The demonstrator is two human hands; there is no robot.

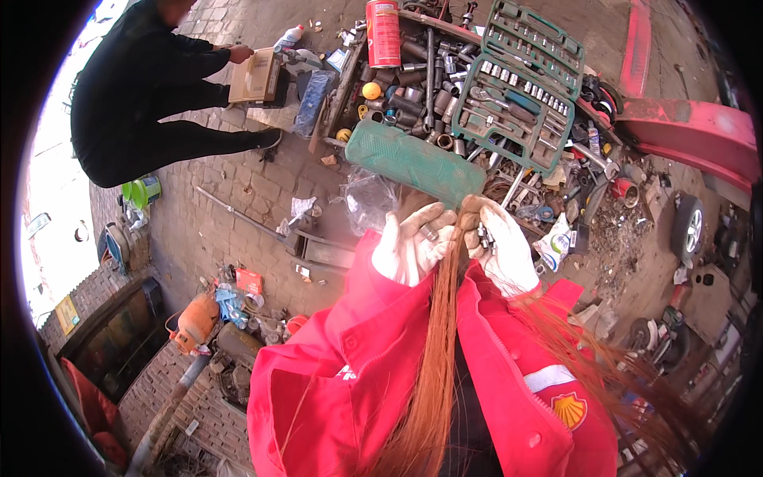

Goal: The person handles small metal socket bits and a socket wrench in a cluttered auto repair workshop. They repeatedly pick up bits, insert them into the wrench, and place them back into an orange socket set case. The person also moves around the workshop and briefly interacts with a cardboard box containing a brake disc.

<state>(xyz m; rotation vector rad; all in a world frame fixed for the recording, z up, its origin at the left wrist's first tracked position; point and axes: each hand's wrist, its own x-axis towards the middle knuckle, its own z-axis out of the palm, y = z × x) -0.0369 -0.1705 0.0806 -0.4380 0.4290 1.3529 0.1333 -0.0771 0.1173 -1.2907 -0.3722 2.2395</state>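
Note:
My left hand [412, 245], in a white glove, closes around a long strand of reddish hair [445, 334] that hangs down between my arms. My right hand [502, 253], also gloved, presses against the same strand from the other side and grips a few small dark metal bits [482, 235]. Both hands meet just below the closed green lid [413, 163] of a socket case. The open green socket set [517, 87] lies beyond it on a crowded tool tray [413, 87]. My sleeves are red.
A red spray can [383, 32] stands at the tray's far edge. A person in black crouches at the upper left with a cardboard box [254, 75]. Scrap, an orange tank [195, 319] and a small wheel [688, 224] lie on the brick paving.

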